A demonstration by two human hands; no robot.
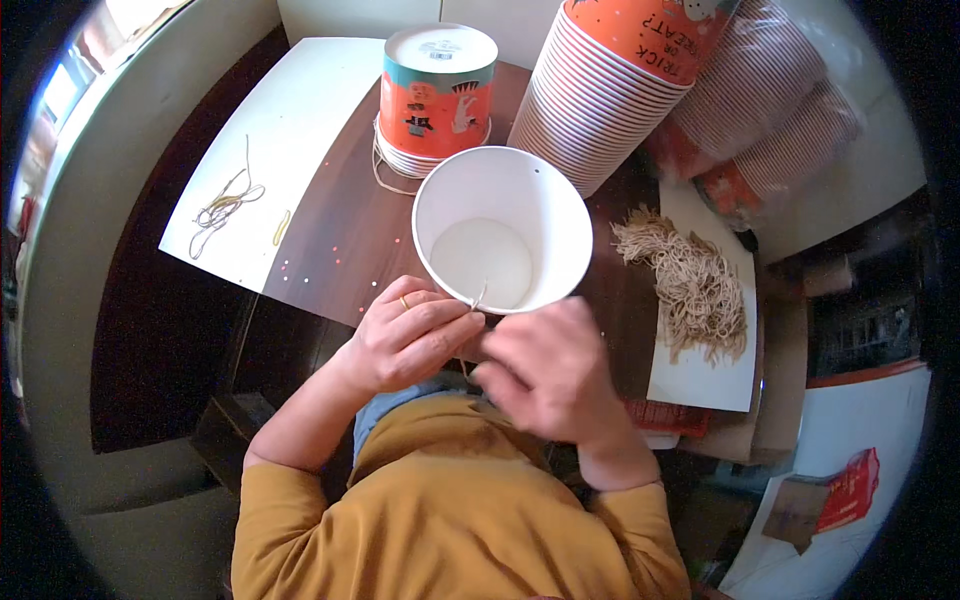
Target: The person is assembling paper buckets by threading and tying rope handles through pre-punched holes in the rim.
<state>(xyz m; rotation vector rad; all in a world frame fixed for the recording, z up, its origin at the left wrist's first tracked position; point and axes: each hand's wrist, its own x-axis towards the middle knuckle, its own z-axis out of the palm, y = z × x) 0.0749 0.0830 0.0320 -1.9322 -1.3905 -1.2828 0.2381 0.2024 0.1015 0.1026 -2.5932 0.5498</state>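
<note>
A paper bucket (566, 232), white inside, tilts its open mouth up in front of me, with a small hole near its far rim. At the near rim, my left hand (415, 335) is closed, pinching a thin beige string (481, 296) against the edge. A short end of that string sticks up inside the rim, and another piece hangs below the fingers. Just right of it, my right hand (550, 365) is curled and smeared by motion near the bucket's outer wall. Whether its fingers hold the string cannot be made out.
Behind stands an upside-down stack of orange and green buckets (437, 105) with string at its base. A tall leaning stack of buckets (610, 100) and plastic-wrapped stacks (765, 110) are at right. A string bundle (690, 285) lies right; loose strings (228, 208) lie on white board (300, 110) at left.
</note>
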